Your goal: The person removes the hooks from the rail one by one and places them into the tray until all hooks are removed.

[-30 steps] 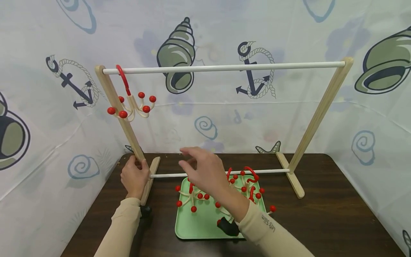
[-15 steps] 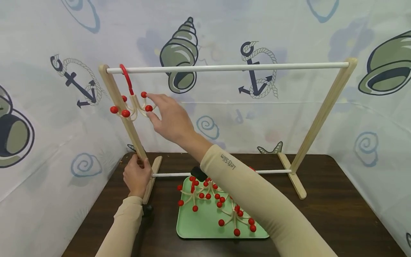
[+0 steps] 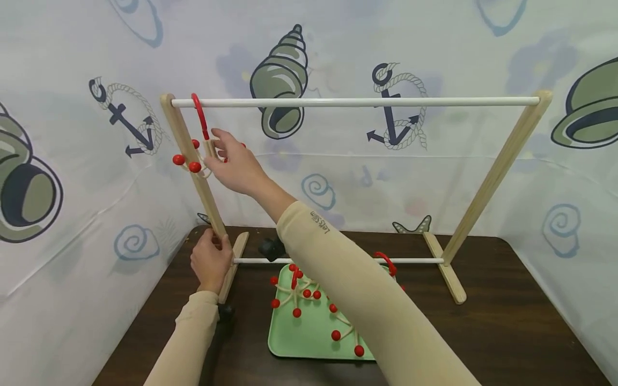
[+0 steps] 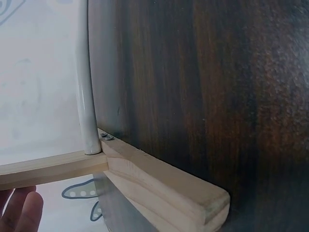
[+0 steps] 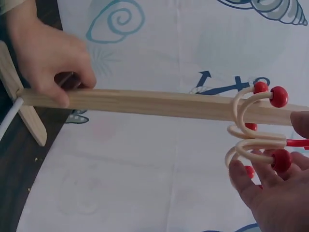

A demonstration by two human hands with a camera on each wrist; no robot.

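Note:
From the white top rod of a wooden stand hangs a multi-arm hanger with a red hook, pale stem and curved arms tipped with red balls. My right hand is around its stem. In the right wrist view, the thumb and spread fingers lie on opposite sides of it; firm contact is unclear. My left hand grips the stand's left post near its foot. The right wrist view shows this left hand pinching the post.
Several similar hangers lie on a green tray on the dark wooden table, partly behind my right sleeve. The stand has a lower white rod and a right post. A patterned cloth hangs behind.
My right hand has risen leftward from over the tray to the hanging hanger's stem. My left hand stays at the post. The view has shifted slightly.

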